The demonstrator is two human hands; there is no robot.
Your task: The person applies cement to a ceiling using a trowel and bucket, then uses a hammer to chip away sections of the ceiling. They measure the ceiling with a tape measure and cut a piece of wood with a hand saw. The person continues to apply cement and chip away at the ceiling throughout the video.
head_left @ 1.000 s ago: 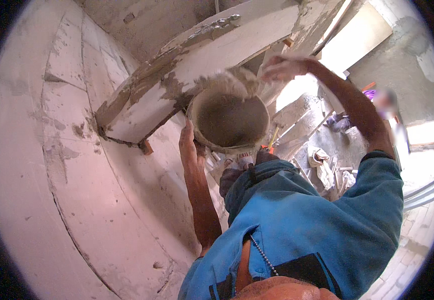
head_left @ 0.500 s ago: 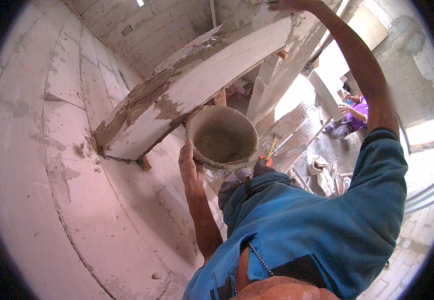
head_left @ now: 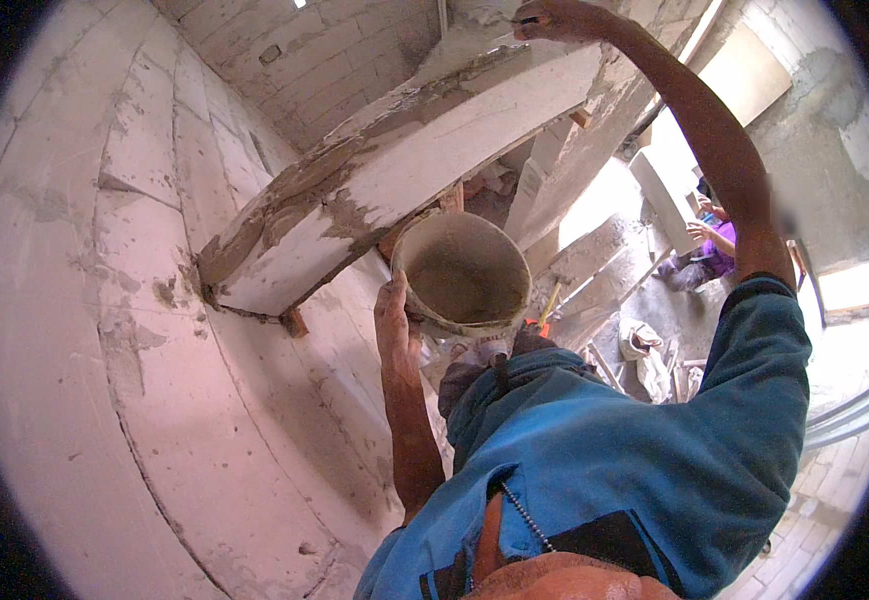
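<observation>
Blue cloth fills the nearest ground at 5 o'clock, the wearer's shirt (head_left: 625, 450), with a bead chain (head_left: 527, 515) at its neck. Just above it, around the centre, sits the round grey-crusted bucket (head_left: 450, 235), mouth up and slightly tilted, with what looks like mortar (head_left: 465, 290) inside. The left hand (head_left: 395, 318) clasps it at the bucket's 8 o'clock, fingers against the outer wall. Beyond, toward 11 o'clock, a white beam (head_left: 445, 130) runs at a slant, grey smears along its face and upper edge. At 1 o'clock the right hand (head_left: 557, 20) is raised to the beam's far end, fingers bent; whether they pinch a tool I cannot tell.

The step in hand seems to be laying mortar along that upper edge. To go on, the move calls for a steady bucket and a controlled reach between it and the beam.

Farther off, a pale sack (head_left: 648, 355) lies near 4 o'clock, and a co-worker in purple (head_left: 723, 250) shows between 2 and 3.
</observation>
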